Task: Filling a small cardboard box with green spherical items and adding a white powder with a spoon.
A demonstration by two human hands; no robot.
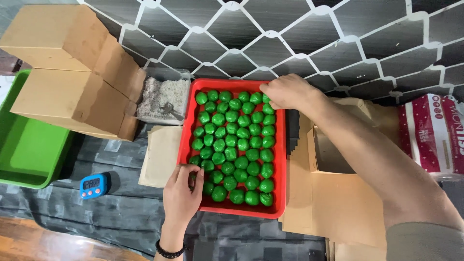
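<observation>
A red tray (279, 159) sits in the middle of the dark tiled surface, filled with several rows of green balls (237, 142). My left hand (182, 191) rests at the tray's near left corner, fingers curled around a green ball (193, 178) there. At the tray's far right corner my right hand (286, 92) reaches in, fingers closed; whether it holds a ball I cannot tell. A black bead bracelet (169, 251) circles my left wrist.
A clear tub of white flakes (162, 96) with a spoon stands left of the tray, by stacked brown cardboard boxes (67, 67). A green bin (26, 140) and blue timer (93, 186) lie far left. Flat brown cartons (333, 193) and a red-white packet (432, 133) sit right.
</observation>
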